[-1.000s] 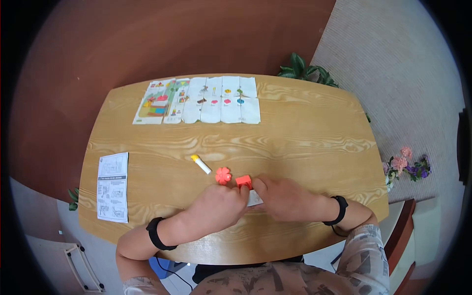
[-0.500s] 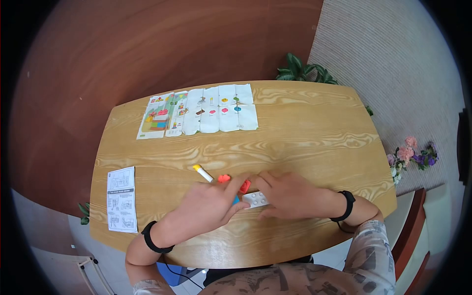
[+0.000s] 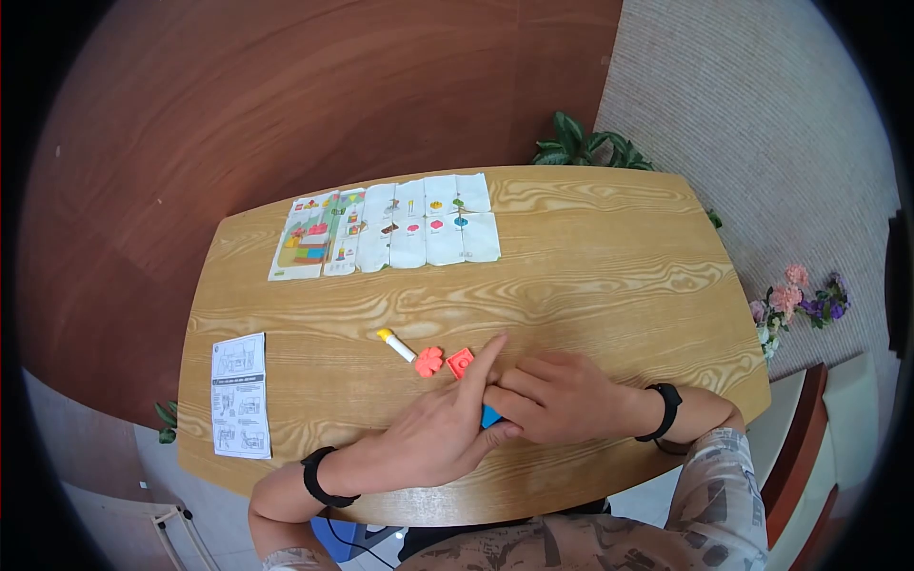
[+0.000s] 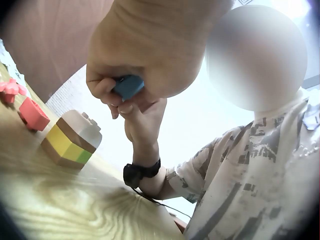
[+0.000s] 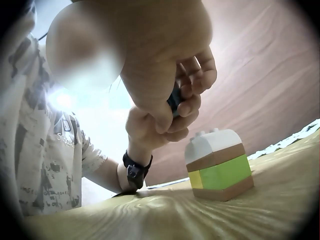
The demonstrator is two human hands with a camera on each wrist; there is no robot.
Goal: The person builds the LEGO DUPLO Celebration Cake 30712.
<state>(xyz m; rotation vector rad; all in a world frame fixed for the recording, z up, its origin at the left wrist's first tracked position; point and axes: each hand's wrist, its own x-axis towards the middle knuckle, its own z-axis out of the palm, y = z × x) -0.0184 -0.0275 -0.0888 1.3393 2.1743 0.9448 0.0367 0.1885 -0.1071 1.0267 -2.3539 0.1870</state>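
Left hand (image 3: pixel 433 433): index finger straight, thumb and other fingers curled on the blue brick (image 3: pixel 490 416).
Right hand (image 3: pixel 562 395): fingers curled in from the other side, gripping the same brick.
Blue brick: held above the table (image 3: pixel 609 285), between both hands.
Change: half a second ago, the head view showed the white studded top; now the hands hide it, and the coral flower brick (image 3: pixel 429 362) shows whole.
Layered toy stack (image 5: pixel 220 165): stands on the table near the hands, white top, brown, yellow and green below.
Beyond the hands: red brick (image 3: pixel 461 363), flower brick, yellow-tipped candle piece (image 3: pixel 396 344).
Papers: picture sheet (image 3: pixel 386 228) at the far side, leaflet (image 3: pixel 239 395) at left.
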